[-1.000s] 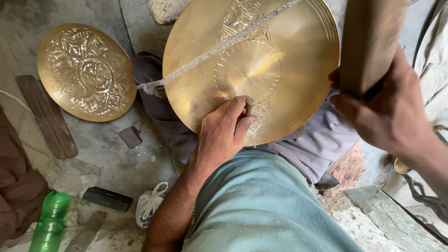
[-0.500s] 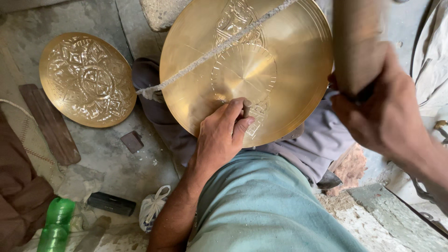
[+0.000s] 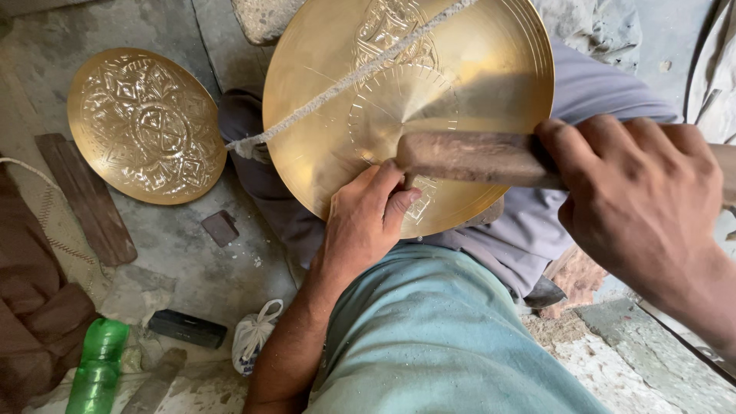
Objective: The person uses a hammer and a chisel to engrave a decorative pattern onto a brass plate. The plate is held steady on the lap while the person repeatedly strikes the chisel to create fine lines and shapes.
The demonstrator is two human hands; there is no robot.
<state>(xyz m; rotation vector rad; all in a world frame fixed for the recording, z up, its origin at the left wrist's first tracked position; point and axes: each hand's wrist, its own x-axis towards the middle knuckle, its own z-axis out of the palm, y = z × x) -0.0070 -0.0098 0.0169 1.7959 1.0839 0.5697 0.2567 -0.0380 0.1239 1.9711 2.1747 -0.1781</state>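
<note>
Far left, a brown cloth point(image 3: 31, 322) is lying bunched on the floor point(image 3: 192, 261), w/ a green plastic bottle point(image 3: 98, 366) lying just beside it at the bottom edge. A dark wooden slat point(image 3: 88, 198) is lying next to a finished embossed brass plate point(image 3: 146, 126), which is sitting flat on the floor, well apart from the hands. Below it: a small dark block point(image 3: 220, 228), a black bar point(image 3: 188, 328) and a knotted white bag point(image 3: 254, 335).

Centre: a large brass disc point(image 3: 491, 69) (partly engraved, mostly smooth) is resting tilted over the person's lap, on grey cloth point(image 3: 606, 92). A white cord point(image 3: 337, 80) is running diagonally across the disc's face. The left hand point(image 3: 364, 222) is pressing on the disc's lower rim, fingers curled together round something small; can't tell what, it's hidden in the grip.

Right: the right hand point(image 3: 644, 192) is clamping tight round a wooden mallet point(image 3: 475, 157), held approx. horizontal, its end sitting over the disc just above the left fingers. Whether it's touching them isn't clear.
</note>
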